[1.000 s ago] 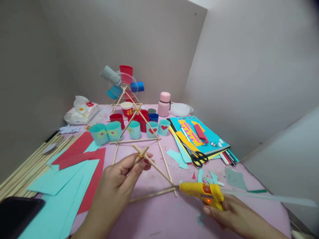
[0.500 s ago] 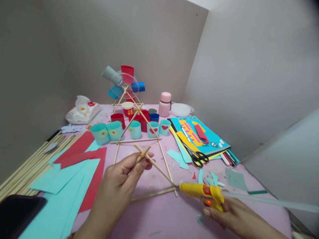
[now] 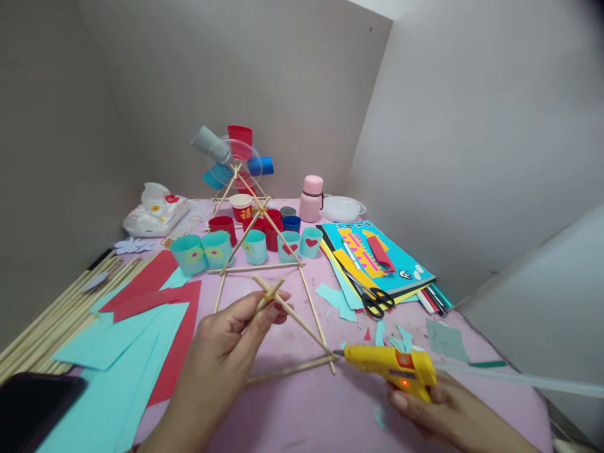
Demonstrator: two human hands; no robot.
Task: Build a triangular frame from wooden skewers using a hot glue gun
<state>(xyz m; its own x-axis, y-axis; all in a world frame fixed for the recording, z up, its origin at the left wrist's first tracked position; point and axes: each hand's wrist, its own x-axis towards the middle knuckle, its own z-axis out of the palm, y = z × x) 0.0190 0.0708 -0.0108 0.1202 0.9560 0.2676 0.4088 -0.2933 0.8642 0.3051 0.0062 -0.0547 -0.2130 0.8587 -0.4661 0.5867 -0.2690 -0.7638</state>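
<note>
My left hand (image 3: pixel 226 343) is closed in a pinch on the crossed top of a small wooden stick frame (image 3: pixel 295 318), holding it tilted above the pink table (image 3: pixel 306 409). My right hand (image 3: pixel 448 409) grips a yellow glue gun (image 3: pixel 394 368) with a lit red light. The gun's nozzle touches the frame's lower corner where two sticks meet. A clear glue stick (image 3: pixel 528 379) trails out of the back of the gun to the right.
A larger stick triangle (image 3: pixel 257 251) lies behind, among teal and red paper cups (image 3: pixel 202 251). A cup wheel model (image 3: pixel 231 157), pink bottle (image 3: pixel 311 198), scissors (image 3: pixel 370 296) on coloured paper, red and teal sheets (image 3: pixel 127 333), loose sticks (image 3: pixel 51 314) and a black phone (image 3: pixel 33 406) surround it.
The glue gun shifted slightly to the right and its nozzle settled at the frame's lower corner. My left hand and the frame stayed almost still.
</note>
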